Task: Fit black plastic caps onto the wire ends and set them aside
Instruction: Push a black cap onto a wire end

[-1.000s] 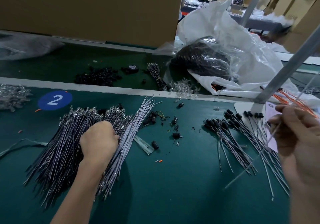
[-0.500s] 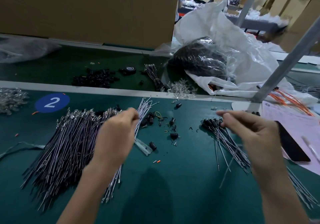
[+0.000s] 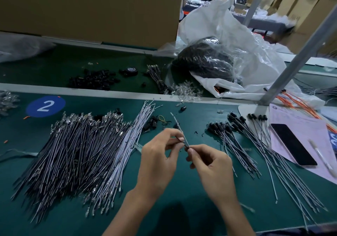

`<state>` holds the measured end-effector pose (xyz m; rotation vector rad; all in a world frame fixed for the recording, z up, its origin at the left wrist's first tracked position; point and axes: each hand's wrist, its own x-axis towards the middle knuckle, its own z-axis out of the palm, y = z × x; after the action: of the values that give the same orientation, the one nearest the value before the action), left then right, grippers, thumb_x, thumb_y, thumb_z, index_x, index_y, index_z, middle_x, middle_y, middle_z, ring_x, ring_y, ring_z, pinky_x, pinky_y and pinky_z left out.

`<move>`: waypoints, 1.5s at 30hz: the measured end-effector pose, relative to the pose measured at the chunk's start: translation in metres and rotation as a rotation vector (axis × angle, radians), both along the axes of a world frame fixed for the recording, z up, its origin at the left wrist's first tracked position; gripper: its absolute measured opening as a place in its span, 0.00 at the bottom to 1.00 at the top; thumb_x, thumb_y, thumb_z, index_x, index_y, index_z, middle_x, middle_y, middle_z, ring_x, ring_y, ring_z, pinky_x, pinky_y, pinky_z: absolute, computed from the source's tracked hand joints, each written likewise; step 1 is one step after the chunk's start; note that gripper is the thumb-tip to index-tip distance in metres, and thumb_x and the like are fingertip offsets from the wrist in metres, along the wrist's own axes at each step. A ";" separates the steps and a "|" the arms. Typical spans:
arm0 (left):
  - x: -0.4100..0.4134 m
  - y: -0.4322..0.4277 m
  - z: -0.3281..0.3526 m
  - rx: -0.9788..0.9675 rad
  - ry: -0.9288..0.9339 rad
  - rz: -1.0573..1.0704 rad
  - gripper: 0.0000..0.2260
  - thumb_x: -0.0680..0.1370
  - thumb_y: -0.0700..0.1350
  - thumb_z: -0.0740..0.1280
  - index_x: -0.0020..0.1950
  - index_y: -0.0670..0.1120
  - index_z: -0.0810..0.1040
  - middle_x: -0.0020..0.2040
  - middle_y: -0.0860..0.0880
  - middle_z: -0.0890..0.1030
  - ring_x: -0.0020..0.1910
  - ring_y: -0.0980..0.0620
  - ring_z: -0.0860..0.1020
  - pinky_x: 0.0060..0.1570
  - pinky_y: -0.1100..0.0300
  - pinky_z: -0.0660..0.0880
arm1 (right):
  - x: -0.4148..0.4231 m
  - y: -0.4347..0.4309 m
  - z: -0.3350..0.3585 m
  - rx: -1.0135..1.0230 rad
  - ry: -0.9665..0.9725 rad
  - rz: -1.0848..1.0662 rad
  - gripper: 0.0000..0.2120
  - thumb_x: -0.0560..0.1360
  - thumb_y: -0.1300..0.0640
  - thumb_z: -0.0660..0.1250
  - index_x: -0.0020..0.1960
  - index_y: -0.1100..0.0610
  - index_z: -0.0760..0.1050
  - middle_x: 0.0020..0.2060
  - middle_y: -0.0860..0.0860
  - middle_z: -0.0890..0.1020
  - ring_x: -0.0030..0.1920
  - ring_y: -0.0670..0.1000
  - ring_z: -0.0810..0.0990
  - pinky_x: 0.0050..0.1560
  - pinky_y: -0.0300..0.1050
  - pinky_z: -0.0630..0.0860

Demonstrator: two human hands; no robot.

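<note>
One wire point(image 3: 177, 123), lower end in right fingers point(image 3: 190, 151), left fingers point(image 3: 179, 138) pinching beside

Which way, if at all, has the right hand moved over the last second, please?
Yes: the right hand has moved left, from the right of the capped wires to their left, where it pinches a wire with the left hand.

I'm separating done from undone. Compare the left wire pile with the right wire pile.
The left pile ends in bare silvery terminals; the right pile carries black caps on its far ends. The left pile is far bigger and densely stacked; the right pile is smaller and fanned out thinly. Both are thin grey wires on the green table.
</note>
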<state>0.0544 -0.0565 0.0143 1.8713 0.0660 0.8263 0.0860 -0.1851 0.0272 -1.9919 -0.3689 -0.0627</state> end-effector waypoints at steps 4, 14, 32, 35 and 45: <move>-0.001 -0.017 0.006 -0.497 0.016 0.122 0.19 0.72 0.35 0.75 0.55 0.54 0.75 0.63 0.57 0.77 0.42 0.55 0.85 0.41 0.68 0.78 | -0.005 -0.002 -0.003 0.088 0.029 -0.006 0.13 0.75 0.66 0.70 0.41 0.48 0.82 0.31 0.47 0.84 0.31 0.46 0.82 0.35 0.33 0.76; 0.006 -0.021 0.002 -1.108 0.168 0.059 0.05 0.71 0.35 0.74 0.41 0.45 0.85 0.45 0.47 0.86 0.39 0.53 0.83 0.33 0.74 0.74 | -0.008 -0.011 -0.010 0.066 0.087 -0.004 0.14 0.74 0.65 0.71 0.40 0.45 0.83 0.33 0.46 0.85 0.33 0.46 0.84 0.38 0.38 0.79; 0.017 -0.017 -0.022 -0.680 0.297 -0.104 0.03 0.75 0.40 0.73 0.45 0.48 0.84 0.42 0.51 0.85 0.43 0.56 0.81 0.43 0.65 0.77 | 0.004 -0.010 -0.032 0.490 0.276 -0.122 0.12 0.72 0.70 0.70 0.40 0.54 0.85 0.33 0.54 0.84 0.31 0.49 0.81 0.29 0.37 0.74; 0.037 -0.002 -0.028 -0.136 0.360 0.088 0.07 0.76 0.41 0.71 0.51 0.52 0.83 0.48 0.55 0.84 0.49 0.54 0.79 0.52 0.64 0.73 | 0.013 -0.016 -0.034 0.458 0.266 -0.193 0.10 0.72 0.70 0.71 0.39 0.56 0.84 0.31 0.52 0.83 0.30 0.48 0.80 0.29 0.36 0.74; 0.072 0.016 -0.044 0.305 0.423 0.053 0.07 0.76 0.46 0.73 0.51 0.46 0.84 0.48 0.52 0.82 0.51 0.54 0.72 0.51 0.63 0.69 | 0.026 -0.027 -0.033 0.256 0.201 -0.192 0.09 0.72 0.68 0.72 0.38 0.55 0.83 0.30 0.50 0.83 0.30 0.45 0.78 0.32 0.33 0.73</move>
<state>0.1265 -0.0409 -0.0300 2.3183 0.2668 0.4805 0.1123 -0.2123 -0.0061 -1.7551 -0.0357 -0.0288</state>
